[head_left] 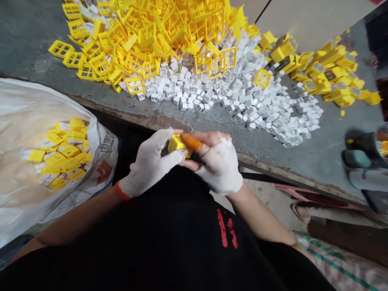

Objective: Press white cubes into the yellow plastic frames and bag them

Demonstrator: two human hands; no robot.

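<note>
Two gloved hands are closed on one small yellow plastic block (174,142), held up just in front of the dark shirt and close to the near edge of the workbench (330,157). The left hand (153,159) pinches its left end, thumb laid along the near side; the right hand (220,163) grips the other end, an orange finger cot (190,141) pressed over the top (which finger wears it, I can't tell from where I stand). I'd call the step in hand a pressing or fitting by fingertip, and what the next move calls for is a firm left pinch against that push. As for direction, the block's broad yellow face looks up at its holder; its long axis seems to run left to right, dipping slightly rightward, though the fingers hide too much to be sure. Beyond lie heaped yellow lattice frames (145,32) and white cubes (188,87); at the left, a white woven sack (21,121) holds yellow-and-white pieces (66,153).
</note>
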